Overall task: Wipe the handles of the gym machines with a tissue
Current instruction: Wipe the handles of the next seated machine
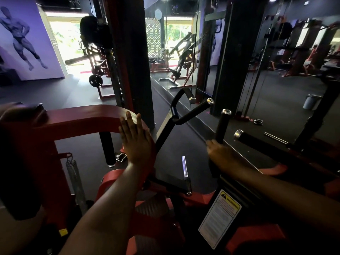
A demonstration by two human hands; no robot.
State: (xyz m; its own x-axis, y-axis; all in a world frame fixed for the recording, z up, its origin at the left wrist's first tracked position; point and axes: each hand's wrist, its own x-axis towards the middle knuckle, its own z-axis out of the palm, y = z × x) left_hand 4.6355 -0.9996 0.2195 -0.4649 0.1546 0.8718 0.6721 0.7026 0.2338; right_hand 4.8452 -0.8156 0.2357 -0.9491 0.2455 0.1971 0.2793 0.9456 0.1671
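Two hands in use, both on one red-framed machine. Right hand [223, 157]: laid at the base of the upright black foam handle [223, 126], right of centre; blurred and dim, so whether its fingers curl round the handle or hold anything cannot be told. Tissue: not visible; possibly under this hand, unconfirmed. Left hand [135, 138]: fingers straight and together, palm pressed flat on the curved end of the red frame arm [81, 119], holding nothing, apparently bracing. Adjacent handles: a second black foam handle [257, 141] with chrome cap, just right of the first, pointing left and far; a black grip [107, 150] hanging below the red arm, near left; a forked black bar [191, 109] with two capped ends, farther back at centre. Also: chrome peg [184, 169] near centre, coil spring [73, 173] at left, warning label [219, 218] near right, mirror wall [257, 61] behind. Risks, as judged: if the tissue is missing or bunched, the wipe would leave the foam uncleaned; the capped end and the neighbouring grips could be skipped in this low light; leaning on the red arm may shift it if it pivots.
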